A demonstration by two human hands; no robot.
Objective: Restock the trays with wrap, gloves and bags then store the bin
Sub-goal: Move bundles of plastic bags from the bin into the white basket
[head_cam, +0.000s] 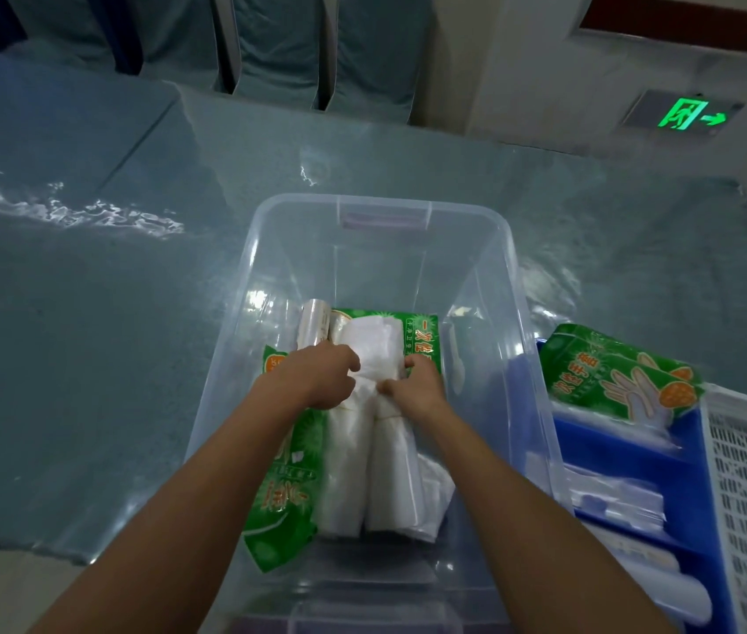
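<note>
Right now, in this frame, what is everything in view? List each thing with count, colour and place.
Storage bin: one, clear plastic, centre of the table.
Bag rolls: at least two, white, in the bin under the hands.
Wrap roll: one, clear, far left in the bin.
Glove packs in bin: count unclear, green, beneath the rolls.
Glove packs: two, green, on the blue tray.
Blue tray: one, right of the bin.
White basket: one, far right.
Exit sign: one, green, on the wall.
Left hand: on the rolls.
Right hand: on the rolls.
</note>
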